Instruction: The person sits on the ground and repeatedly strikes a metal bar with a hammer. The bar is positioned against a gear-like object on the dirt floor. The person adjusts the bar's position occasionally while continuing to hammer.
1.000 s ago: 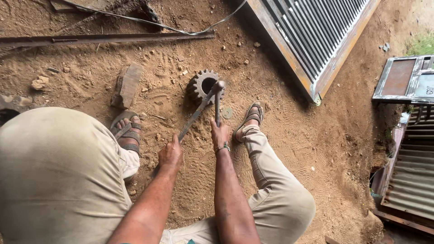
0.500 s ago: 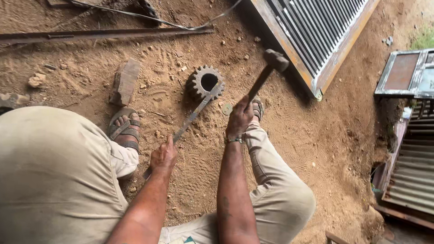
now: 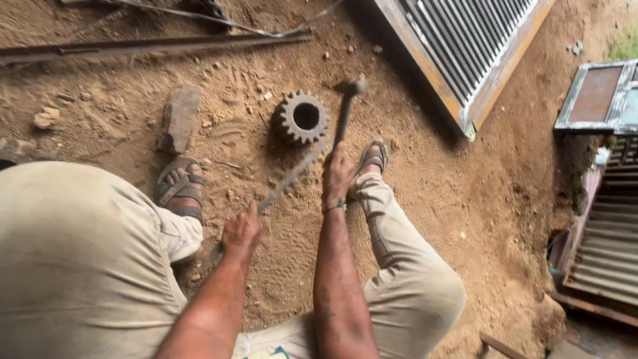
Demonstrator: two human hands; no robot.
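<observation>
1. We see the left hand (image 3: pixel 240 229) closed tight around the near end of a thin metal rod (image 3: pixel 292 178), which runs from that hand up and to the right over the dirt.
2. The far end of the rod reaches the lower right edge of a toothed steel gear (image 3: pixel 302 117) that lies flat on the ground just beyond both hands; whether rod and gear touch we cannot tell.
3. The right hand (image 3: pixel 337 177) is clenched on the handle of a hammer (image 3: pixel 347 106), just right of the rod. The hammer head is blurred and stands beside the gear's upper right.
4. The two hands are near each other but apart, the right one further out than the left.
5. A sandalled foot (image 3: pixel 179 189) sits left of the left hand, and a second sandalled foot (image 3: pixel 373 157) lies just right of the right hand.
6. Beyond the left foot a flat stone (image 3: pixel 178 118) lies on the sandy ground (image 3: pixel 505 199).
7. Far above the hands a long rusty bar (image 3: pixel 153 45) crosses the dirt.
8. Up and right of the hammer lies a framed corrugated metal panel (image 3: pixel 458 46), grey with a tan edge.
9. Well to the right of the right hand stands a small rectangular frame (image 3: pixel 595 96) with a rust-brown face, and below it a stack of corrugated sheets (image 3: pixel 608 239). We see no packages, labels or signs.
</observation>
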